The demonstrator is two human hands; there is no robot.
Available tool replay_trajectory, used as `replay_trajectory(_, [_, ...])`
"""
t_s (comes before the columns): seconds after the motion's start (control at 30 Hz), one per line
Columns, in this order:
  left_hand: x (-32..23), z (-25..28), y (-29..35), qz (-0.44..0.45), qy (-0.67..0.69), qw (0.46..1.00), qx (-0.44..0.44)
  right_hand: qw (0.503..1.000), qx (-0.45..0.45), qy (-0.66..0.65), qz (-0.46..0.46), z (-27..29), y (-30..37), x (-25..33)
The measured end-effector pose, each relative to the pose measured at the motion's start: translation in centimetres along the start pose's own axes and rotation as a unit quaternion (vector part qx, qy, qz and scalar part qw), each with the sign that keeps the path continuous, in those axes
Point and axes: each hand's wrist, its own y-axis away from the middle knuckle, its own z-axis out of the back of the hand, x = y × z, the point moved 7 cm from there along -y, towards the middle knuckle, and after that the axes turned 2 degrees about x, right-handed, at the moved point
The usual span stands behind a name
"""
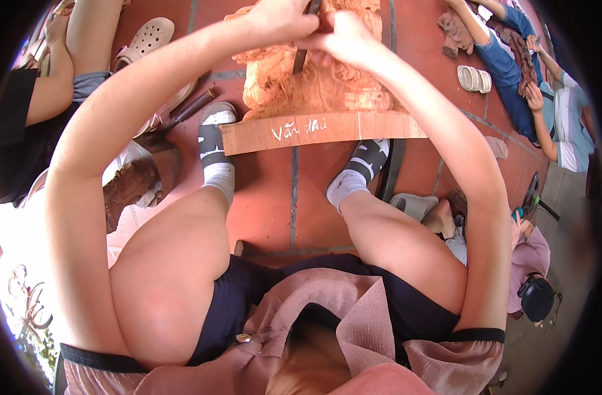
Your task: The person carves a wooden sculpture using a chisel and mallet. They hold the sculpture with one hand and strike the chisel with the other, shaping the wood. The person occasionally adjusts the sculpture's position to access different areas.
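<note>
A carved block of orange-brown wood [274, 89] stands on the floor in front of me, on its thick flat wooden base [248, 137] marked with white handwriting. Over the carving, my left hand [286, 21] is closed around the upper part of a dark, flat chisel-like bar [299, 62]. My right hand [348, 41] is closed too, its fingers wrapped around the same bar lower down. The bar slants downward, its lower end against or just above the carved surface; contact cannot be made out. Part of the carving is hidden behind my hands and forearms.
My feet in patterned socks flank the base on red floor tiles [264, 210]. At left lie a dark-handled tool [190, 108] and a pale clog [149, 38], near a seated person. Other people sit at right, near a white sandal [474, 79] and brown carved pieces [453, 33].
</note>
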Motion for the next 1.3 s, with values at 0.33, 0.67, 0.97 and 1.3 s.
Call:
replay_trajectory(0.33, [-1.4, 0.4, 0.8, 0.074, 0.016, 0.995, 0.070, 0.995, 0.028, -0.083, -0.057, 0.8, 1.3, 0.0])
replay_trajectory(0.67, [0.1, -1.3, 0.8, 0.022, 0.067, 0.996, 0.049, 0.997, 0.044, -0.044, -0.045, 0.2, 0.3, -1.3])
replay_trajectory(0.97, [1.2, -3.1, 2.9, 0.049, 0.060, 0.993, 0.093, 0.990, 0.092, -0.068, -0.082, -2.0, 2.5, -0.2])
replay_trajectory(1.3, [0.0, -1.1, 2.4, 0.058, 0.046, 0.995, 0.067, 0.995, 0.068, -0.068, -0.012, -0.9, 2.0, 1.3])
